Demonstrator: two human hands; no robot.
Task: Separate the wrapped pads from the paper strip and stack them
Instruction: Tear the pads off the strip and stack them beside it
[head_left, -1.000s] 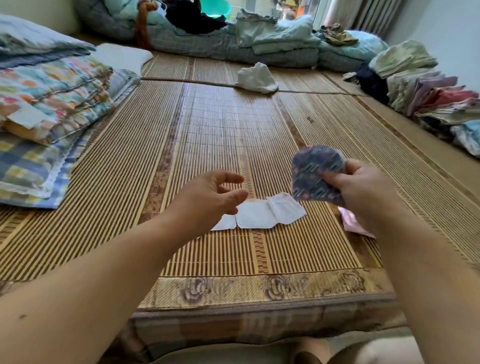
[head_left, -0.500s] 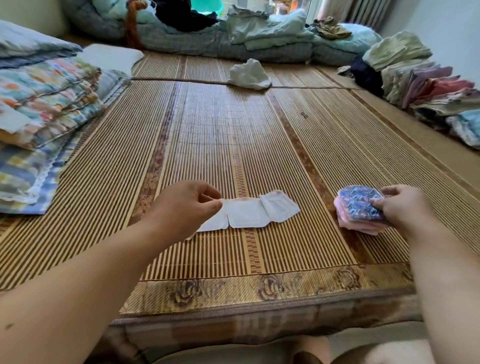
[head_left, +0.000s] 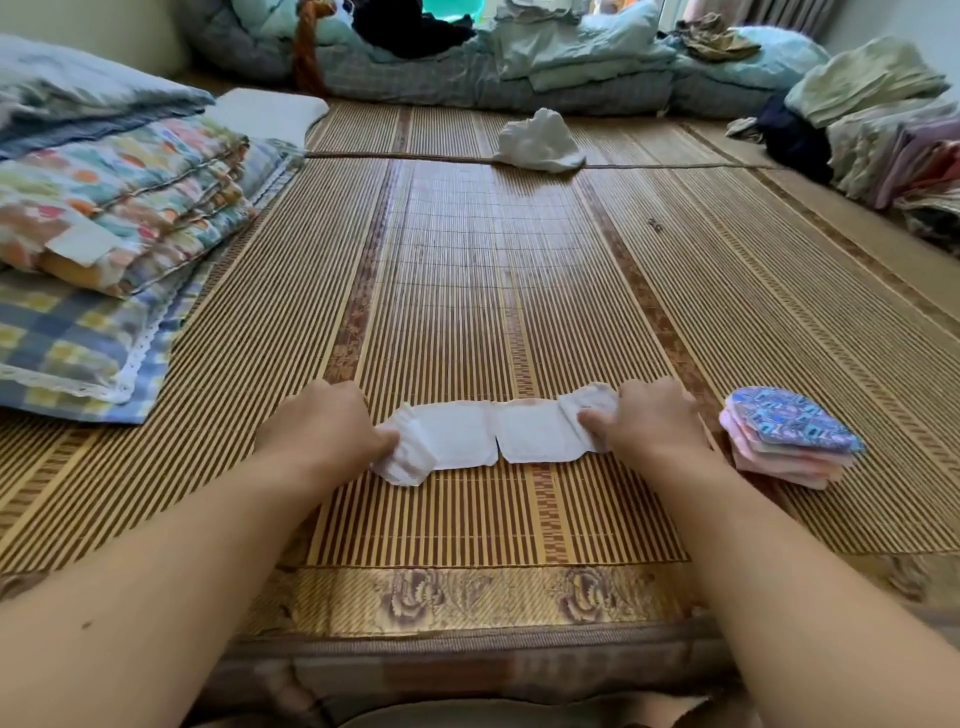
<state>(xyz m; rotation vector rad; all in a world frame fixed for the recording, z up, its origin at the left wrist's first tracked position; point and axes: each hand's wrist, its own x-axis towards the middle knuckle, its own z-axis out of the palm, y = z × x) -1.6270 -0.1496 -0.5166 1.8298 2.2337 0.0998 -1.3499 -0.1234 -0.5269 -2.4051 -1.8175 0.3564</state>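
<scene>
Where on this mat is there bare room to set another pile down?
The widest bare mat lies beyond the paper strip, up to the crumpled white cloth, between the folded quilts and the clothes pile. It is crowded where the left hand and right hand grip the strip, beside the pad stack.

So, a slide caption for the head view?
Left hand and right hand grip paper strip ends; wrapped pads stacked beside.
</scene>
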